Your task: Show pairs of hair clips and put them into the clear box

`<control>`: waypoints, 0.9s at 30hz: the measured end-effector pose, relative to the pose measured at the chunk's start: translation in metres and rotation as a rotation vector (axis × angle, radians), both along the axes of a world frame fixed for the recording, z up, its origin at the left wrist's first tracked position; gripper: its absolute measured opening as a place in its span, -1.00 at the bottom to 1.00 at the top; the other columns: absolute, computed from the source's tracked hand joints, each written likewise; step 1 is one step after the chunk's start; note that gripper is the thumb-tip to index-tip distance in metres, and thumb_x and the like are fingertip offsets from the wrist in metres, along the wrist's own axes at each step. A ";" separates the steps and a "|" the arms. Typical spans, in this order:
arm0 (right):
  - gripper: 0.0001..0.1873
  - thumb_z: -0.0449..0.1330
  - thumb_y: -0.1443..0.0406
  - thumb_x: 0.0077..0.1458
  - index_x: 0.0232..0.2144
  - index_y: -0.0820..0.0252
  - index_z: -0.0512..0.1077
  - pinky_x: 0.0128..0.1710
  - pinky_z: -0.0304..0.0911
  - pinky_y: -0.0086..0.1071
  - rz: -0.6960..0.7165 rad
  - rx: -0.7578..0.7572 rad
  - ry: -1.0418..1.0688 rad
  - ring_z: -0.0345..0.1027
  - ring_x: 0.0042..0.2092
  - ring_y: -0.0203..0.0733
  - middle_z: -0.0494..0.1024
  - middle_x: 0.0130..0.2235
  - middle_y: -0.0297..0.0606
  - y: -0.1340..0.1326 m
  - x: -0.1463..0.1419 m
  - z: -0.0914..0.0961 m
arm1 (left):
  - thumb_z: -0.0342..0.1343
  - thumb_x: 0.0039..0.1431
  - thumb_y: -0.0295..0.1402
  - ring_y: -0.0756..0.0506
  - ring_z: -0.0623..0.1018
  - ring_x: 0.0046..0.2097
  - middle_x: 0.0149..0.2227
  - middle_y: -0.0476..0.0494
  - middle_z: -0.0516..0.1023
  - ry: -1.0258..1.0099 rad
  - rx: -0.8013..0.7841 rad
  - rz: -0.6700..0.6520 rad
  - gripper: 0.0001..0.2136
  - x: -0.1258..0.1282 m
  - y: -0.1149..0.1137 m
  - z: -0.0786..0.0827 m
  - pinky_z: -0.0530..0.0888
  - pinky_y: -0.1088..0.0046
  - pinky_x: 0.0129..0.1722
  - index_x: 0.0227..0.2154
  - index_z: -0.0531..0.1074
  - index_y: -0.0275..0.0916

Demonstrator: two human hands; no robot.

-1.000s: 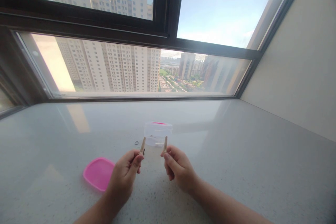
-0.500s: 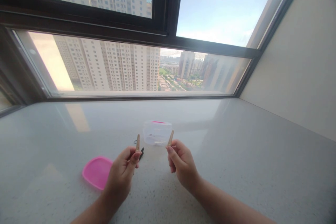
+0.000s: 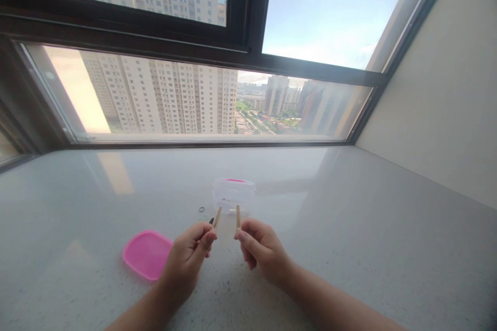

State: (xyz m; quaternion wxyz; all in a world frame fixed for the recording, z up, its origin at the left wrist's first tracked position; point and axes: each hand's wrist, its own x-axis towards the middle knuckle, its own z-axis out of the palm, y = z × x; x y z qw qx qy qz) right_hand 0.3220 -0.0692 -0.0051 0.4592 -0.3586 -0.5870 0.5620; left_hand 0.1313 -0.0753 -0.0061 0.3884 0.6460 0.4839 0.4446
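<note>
My left hand is closed, pinching a small wooden clothespin between thumb and fingers. A second wooden clothespin is pinched in my right hand. Both clothespins point up and away from me, a short gap apart. Just behind them stands a clear plastic container with a bit of pink at its far rim and small things inside that I cannot make out. A dark object shows partly behind my left fingers.
A pink lid lies left of my left hand, which covers its right edge. A small dark ring and a faint green band rest on the speckled white counter. Windows rise behind, and a wall bounds the right.
My hands have come closer together, bringing the two clothespins nearer each other and slightly lower. The dark ring shows more fully now, and the green band has come into view.
</note>
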 end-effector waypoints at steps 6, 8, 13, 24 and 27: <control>-0.60 0.18 -0.02 0.04 -0.45 0.22 0.31 -0.74 0.01 -0.56 0.072 -0.044 -0.037 0.03 -0.70 -0.44 0.26 -0.68 -0.50 -0.001 0.000 -0.002 | -0.05 0.22 -0.04 -0.03 0.31 -0.52 -0.58 0.07 0.27 0.012 0.018 -0.041 -0.65 0.001 -0.002 0.003 0.24 0.51 -0.51 -0.50 0.34 -0.21; -0.61 0.18 -0.01 0.04 -0.45 0.21 0.31 -0.73 0.01 -0.56 0.075 -0.050 -0.048 0.04 -0.70 -0.44 0.27 -0.68 -0.50 -0.001 0.000 -0.001 | -0.05 0.22 -0.05 -0.02 0.30 -0.52 -0.58 0.07 0.27 0.015 0.024 -0.045 -0.65 0.001 -0.002 0.003 0.24 0.51 -0.51 -0.50 0.34 -0.21; -0.63 0.17 0.01 0.05 -0.46 0.21 0.30 -0.73 0.00 -0.56 0.068 -0.042 -0.056 0.04 -0.70 -0.44 0.27 -0.69 -0.50 -0.001 0.000 0.000 | -0.06 0.23 -0.06 -0.02 0.30 -0.52 -0.58 0.07 0.27 0.017 0.028 -0.053 -0.65 0.000 -0.001 0.003 0.24 0.51 -0.51 -0.51 0.34 -0.21; -0.67 0.18 0.05 0.06 -0.46 0.20 0.30 -0.72 0.01 -0.56 0.012 -0.016 -0.086 0.05 -0.69 -0.44 0.25 -0.67 -0.51 -0.001 0.000 0.002 | -0.06 0.22 -0.06 -0.02 0.29 -0.53 -0.58 0.07 0.25 0.014 0.034 -0.064 -0.63 0.002 -0.002 0.006 0.23 0.51 -0.52 -0.56 0.30 -0.20; -0.68 0.18 0.07 0.06 -0.46 0.20 0.29 -0.72 -0.01 -0.56 -0.032 0.007 -0.081 0.05 -0.68 -0.44 0.24 -0.67 -0.51 -0.002 0.001 0.004 | -0.06 0.23 -0.07 -0.02 0.29 -0.53 -0.58 0.07 0.26 0.010 0.032 -0.060 -0.65 0.002 -0.002 0.006 0.24 0.51 -0.52 -0.53 0.32 -0.21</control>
